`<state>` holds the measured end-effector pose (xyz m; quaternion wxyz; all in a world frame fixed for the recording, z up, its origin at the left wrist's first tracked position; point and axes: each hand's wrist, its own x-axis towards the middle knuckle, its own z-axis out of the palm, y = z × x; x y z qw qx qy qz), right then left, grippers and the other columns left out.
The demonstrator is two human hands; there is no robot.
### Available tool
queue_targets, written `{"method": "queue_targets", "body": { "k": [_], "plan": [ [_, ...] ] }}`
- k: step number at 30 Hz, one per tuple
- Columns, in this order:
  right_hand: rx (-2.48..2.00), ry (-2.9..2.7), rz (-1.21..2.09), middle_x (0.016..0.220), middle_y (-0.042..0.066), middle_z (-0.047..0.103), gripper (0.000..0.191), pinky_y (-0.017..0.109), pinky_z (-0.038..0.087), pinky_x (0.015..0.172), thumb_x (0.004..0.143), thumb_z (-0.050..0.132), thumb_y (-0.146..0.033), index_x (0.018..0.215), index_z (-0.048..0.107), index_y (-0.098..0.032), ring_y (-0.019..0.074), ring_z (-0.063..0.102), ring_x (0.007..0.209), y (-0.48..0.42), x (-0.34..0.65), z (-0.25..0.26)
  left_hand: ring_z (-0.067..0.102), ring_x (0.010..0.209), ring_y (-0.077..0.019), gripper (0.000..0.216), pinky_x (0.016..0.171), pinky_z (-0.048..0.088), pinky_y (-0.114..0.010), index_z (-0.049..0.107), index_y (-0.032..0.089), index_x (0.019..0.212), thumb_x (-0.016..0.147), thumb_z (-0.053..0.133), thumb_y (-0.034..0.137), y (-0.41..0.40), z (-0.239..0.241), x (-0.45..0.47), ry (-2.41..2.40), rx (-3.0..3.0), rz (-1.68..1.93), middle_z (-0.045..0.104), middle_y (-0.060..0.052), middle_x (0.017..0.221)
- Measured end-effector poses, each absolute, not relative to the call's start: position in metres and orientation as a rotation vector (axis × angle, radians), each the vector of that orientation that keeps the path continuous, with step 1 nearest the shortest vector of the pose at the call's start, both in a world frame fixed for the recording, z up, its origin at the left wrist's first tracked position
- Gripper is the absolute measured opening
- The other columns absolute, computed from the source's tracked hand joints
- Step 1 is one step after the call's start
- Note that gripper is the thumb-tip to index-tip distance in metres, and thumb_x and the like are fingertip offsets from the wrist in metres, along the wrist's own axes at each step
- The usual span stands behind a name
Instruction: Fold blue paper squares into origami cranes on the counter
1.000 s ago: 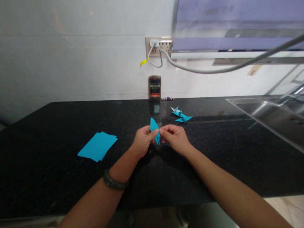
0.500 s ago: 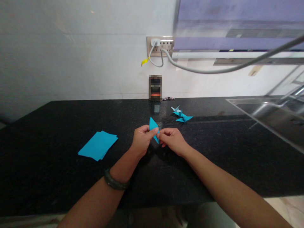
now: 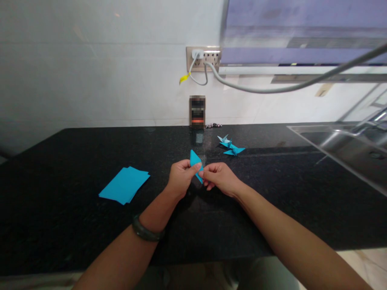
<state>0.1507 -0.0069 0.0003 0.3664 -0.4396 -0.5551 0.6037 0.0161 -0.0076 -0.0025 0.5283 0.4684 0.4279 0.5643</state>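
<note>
Both hands hold a small folded blue paper piece (image 3: 195, 160) just above the black countertop (image 3: 75, 169). My left hand (image 3: 180, 177) pinches its left side between thumb and fingers. My right hand (image 3: 219, 178) pinches its lower right part, fingers curled closed. The paper's pointed tip sticks up between the two hands. A dark band sits on my left wrist.
A stack of flat blue paper sheets (image 3: 124, 185) lies at the left. Two folded blue paper figures (image 3: 230, 146) rest behind the hands. A blurred small device (image 3: 197, 112) leans against the white wall under a socket (image 3: 203, 59) with cables. A steel sink (image 3: 347, 148) is at the right.
The hands have drawn closer together on the paper, and the paper's lower point is now mostly hidden by the right fingers. The view shifted very slightly.
</note>
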Motion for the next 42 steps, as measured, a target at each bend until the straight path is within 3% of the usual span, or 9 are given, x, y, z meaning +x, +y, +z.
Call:
{"method": "queue_targets", "body": {
  "k": [11, 14, 19, 25, 31, 35, 39, 42],
  "plan": [
    [-1.269, -1.643, 1.595, 0.049, -0.003, 0.057, 0.008, 0.013, 0.04, 0.038, 0.063, 0.054, -0.01, 0.059, 0.06, -0.011, 0.0031, 0.047, 0.039, -0.011, 0.151, 0.004, 0.033, 0.039, -0.0035, 0.022, 0.042, 0.024, -0.019, 0.052, 0.014, 0.05, 0.058, 0.07, 0.024, 0.005, -0.003, 0.004, 1.014, 0.939, 1.523, 0.043, 0.007, 0.041],
    [-1.24, -1.677, 1.718, 0.056, -0.002, 0.058, 0.003, 0.013, 0.042, 0.039, 0.063, 0.061, -0.015, 0.065, 0.062, -0.012, 0.0044, 0.05, 0.045, -0.009, 0.157, 0.006, 0.032, 0.04, -0.0034, 0.026, 0.041, 0.022, -0.019, 0.05, 0.013, 0.049, 0.058, 0.07, 0.026, 0.008, -0.003, 0.003, 0.998, 0.925, 1.478, 0.043, 0.006, 0.042],
    [-1.097, -1.542, 1.754, 0.062, -0.001, 0.057, 0.029, 0.013, 0.041, 0.038, 0.064, 0.068, -0.04, 0.069, 0.06, -0.013, 0.0047, 0.047, 0.05, -0.005, 0.158, 0.004, 0.035, 0.039, -0.0039, 0.026, 0.041, 0.025, -0.019, 0.05, 0.013, 0.05, 0.06, 0.069, 0.027, -0.002, -0.003, 0.012, 0.97, 0.941, 1.356, 0.043, 0.006, 0.042],
    [-1.116, -1.417, 1.682, 0.052, 0.0, 0.059, 0.034, 0.014, 0.038, 0.038, 0.063, 0.068, -0.044, 0.056, 0.059, -0.011, 0.0031, 0.045, 0.039, -0.009, 0.142, -0.001, 0.042, 0.04, -0.0078, 0.025, 0.042, 0.032, -0.022, 0.051, 0.013, 0.05, 0.063, 0.067, 0.028, -0.009, -0.005, 0.018, 1.008, 1.042, 1.299, 0.049, 0.003, 0.043],
    [-1.191, -1.613, 1.93, 0.056, 0.003, 0.065, 0.028, 0.016, 0.04, 0.039, 0.06, 0.072, -0.037, 0.064, 0.065, -0.011, 0.0045, 0.048, 0.039, -0.004, 0.162, 0.001, 0.034, 0.041, -0.0042, 0.025, 0.043, 0.026, -0.02, 0.052, 0.013, 0.051, 0.061, 0.068, 0.029, -0.001, -0.004, 0.009, 1.019, 0.983, 1.426, 0.042, 0.006, 0.043],
    [-1.202, -1.598, 1.648, 0.056, 0.0, 0.062, 0.027, 0.016, 0.037, 0.038, 0.065, 0.068, -0.039, 0.066, 0.065, -0.012, 0.0034, 0.044, 0.04, 0.004, 0.177, 0.006, 0.036, 0.044, -0.0051, 0.024, 0.045, 0.027, -0.02, 0.056, 0.012, 0.053, 0.06, 0.069, 0.031, -0.001, 0.0, 0.008, 1.066, 1.16, 1.291, 0.046, 0.005, 0.046],
    [-1.007, -1.39, 1.465, 0.067, -0.002, 0.06, 0.031, 0.016, 0.037, 0.04, 0.065, 0.068, -0.04, 0.085, 0.064, -0.016, 0.0044, 0.045, 0.047, 0.006, 0.176, 0.012, 0.043, 0.051, -0.0083, 0.023, 0.053, 0.035, -0.023, 0.06, 0.012, 0.061, 0.063, 0.066, 0.034, -0.008, 0.001, 0.011, 1.013, 1.386, 1.076, 0.053, 0.002, 0.055],
    [-0.975, -1.491, 1.495, 0.06, -0.003, 0.056, 0.028, 0.016, 0.035, 0.039, 0.06, 0.073, -0.034, 0.076, 0.062, -0.014, 0.0052, 0.045, 0.048, 0.003, 0.171, 0.011, 0.041, 0.053, -0.0085, 0.024, 0.051, 0.032, -0.022, 0.057, 0.012, 0.057, 0.065, 0.063, 0.034, -0.009, -0.001, 0.011, 1.016, 1.596, 1.007, 0.047, 0.003, 0.055]
  ]
}}
